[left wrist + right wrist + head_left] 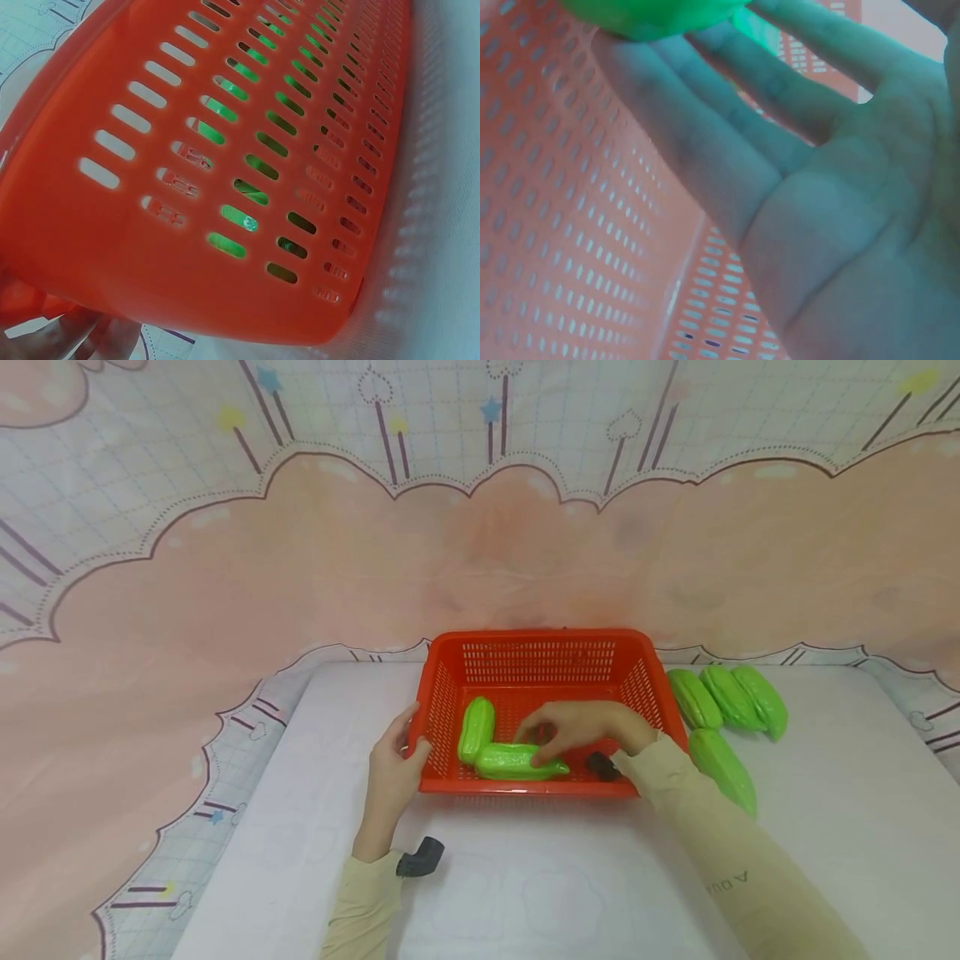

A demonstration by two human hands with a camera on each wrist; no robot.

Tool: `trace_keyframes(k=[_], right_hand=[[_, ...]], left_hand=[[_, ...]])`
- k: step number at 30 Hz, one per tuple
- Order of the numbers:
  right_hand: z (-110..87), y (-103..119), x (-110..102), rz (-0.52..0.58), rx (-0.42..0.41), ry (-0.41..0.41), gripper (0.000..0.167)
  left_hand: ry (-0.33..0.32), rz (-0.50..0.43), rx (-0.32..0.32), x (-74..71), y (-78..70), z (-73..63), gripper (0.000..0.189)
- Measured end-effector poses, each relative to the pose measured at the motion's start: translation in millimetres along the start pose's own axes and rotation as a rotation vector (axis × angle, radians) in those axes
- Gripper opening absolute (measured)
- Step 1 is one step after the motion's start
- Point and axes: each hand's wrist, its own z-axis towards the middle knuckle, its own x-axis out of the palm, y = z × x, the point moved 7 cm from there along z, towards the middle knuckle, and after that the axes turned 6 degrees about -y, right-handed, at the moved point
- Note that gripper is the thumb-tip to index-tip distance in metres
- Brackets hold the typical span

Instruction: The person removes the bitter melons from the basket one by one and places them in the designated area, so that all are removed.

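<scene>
A red plastic basket with slotted walls stands on the white table. My left hand grips its left rim; in the left wrist view the fingers show beneath the rim. Inside the basket, a bright green, ridged, elongated toy vegetable lies crosswise along the front wall. My right hand reaches in from the right and pinches this vegetable near its pointed right end. In the right wrist view its fingertips touch the green surface. Another green vegetable lies lengthwise by the left wall.
Several similar green vegetables lie on the table just right of the basket. A patterned pink-and-white cloth backdrop hangs close behind the basket. Dark wrist cameras sit at the left cuff and right cuff.
</scene>
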Motion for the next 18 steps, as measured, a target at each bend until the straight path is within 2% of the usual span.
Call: trace_keyframes(k=[18], right_hand=[[-15.4,5.3,-12.2,-0.004,-0.021,-0.092,0.042]], left_hand=[[0.007,0.012,-0.007,0.6,-0.1,-0.6,0.055]])
